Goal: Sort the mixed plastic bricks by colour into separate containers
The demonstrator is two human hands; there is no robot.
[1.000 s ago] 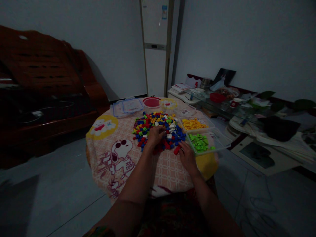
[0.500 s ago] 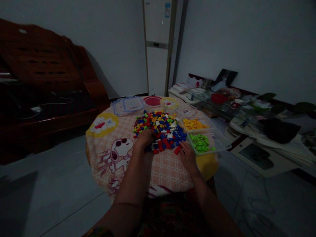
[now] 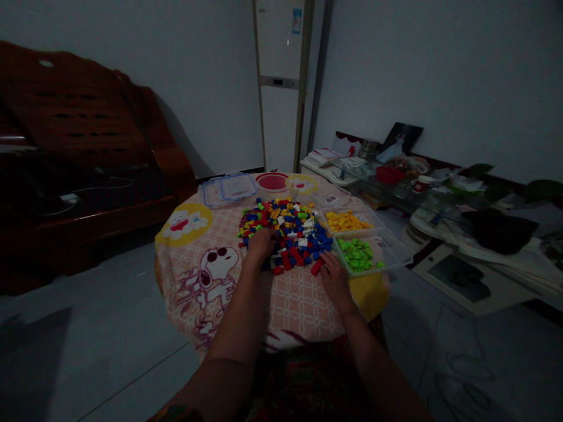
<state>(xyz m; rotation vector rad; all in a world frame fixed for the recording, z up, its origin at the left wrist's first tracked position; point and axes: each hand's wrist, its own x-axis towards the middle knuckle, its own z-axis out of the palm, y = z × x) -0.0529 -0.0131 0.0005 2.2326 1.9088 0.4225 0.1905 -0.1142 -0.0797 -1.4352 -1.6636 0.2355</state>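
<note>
A mixed pile of toy building bricks (image 3: pixel 285 220) in red, blue, white, yellow and green lies on the cloth-covered round table (image 3: pixel 290 305). My left hand (image 3: pixel 263 243) reaches into the near left part of the pile, its fingers curled down among the bricks. The fingertips are partly hidden, and what they hold is not visible. At the pile's near right edge rests my right hand (image 3: pixel 334 275), fingers apart, the tips touching or very close to a red brick (image 3: pixel 316 267). Green bricks (image 3: pixel 355 254) fill part of a clear plastic box (image 3: pixel 396 258) beside this hand.
Behind that box, another clear box (image 3: pixel 373 220) holds yellow bricks (image 3: pixel 347 221). Clear lids with blue rims (image 3: pixel 237 186) and a round pink-red item (image 3: pixel 271 181) lie at the table's far side. A cluttered shelf (image 3: pixel 387 176) stands right, a wooden bench (image 3: pixel 88 140) left.
My left hand has shifted very slightly within the same part of the pile. My right hand and the red brick beside it stay put. The camera view has moved a little.
</note>
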